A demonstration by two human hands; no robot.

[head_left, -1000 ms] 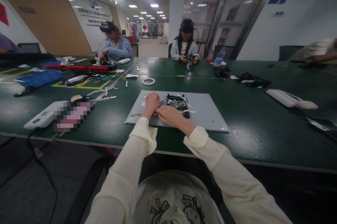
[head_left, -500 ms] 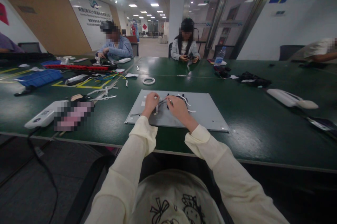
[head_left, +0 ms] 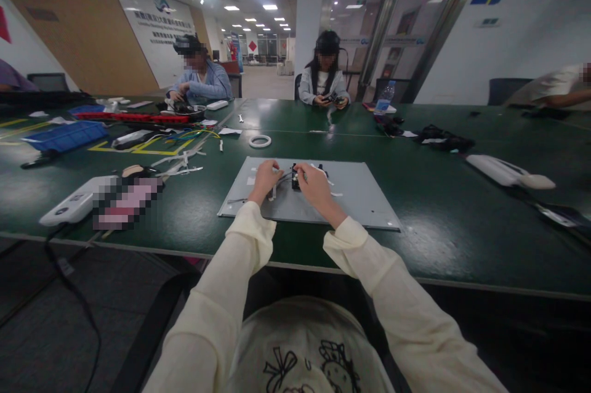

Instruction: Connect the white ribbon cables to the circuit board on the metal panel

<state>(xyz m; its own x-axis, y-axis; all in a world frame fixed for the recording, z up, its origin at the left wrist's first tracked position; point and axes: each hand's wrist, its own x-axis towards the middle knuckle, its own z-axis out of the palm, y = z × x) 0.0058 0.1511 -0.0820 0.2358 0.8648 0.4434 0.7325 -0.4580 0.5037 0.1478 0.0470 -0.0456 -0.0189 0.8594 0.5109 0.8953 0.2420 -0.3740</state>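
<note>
A flat grey board (head_left: 351,205) lies on the table in front of me, with both my hands over its middle. My left hand (head_left: 266,182) is closed on thin grey wires (head_left: 286,174), which run toward a small black part (head_left: 295,182). Over that black part, my right hand (head_left: 316,188) has its fingers drawn together; what they pinch, if anything, is too small to make out. White strips (head_left: 336,194) stick out beyond my right hand. Much of the black part is hidden by my right hand.
A white tape roll (head_left: 260,141) lies behind the board. To the left are a white power strip (head_left: 78,201), loose white strips (head_left: 184,159) and a blue bin (head_left: 67,136). A white device (head_left: 501,171) lies right. Two people (head_left: 325,76) sit across the table.
My right fingers have shifted slightly, showing more of the black part beneath them. My left hand stays almost in place by the wires.
</note>
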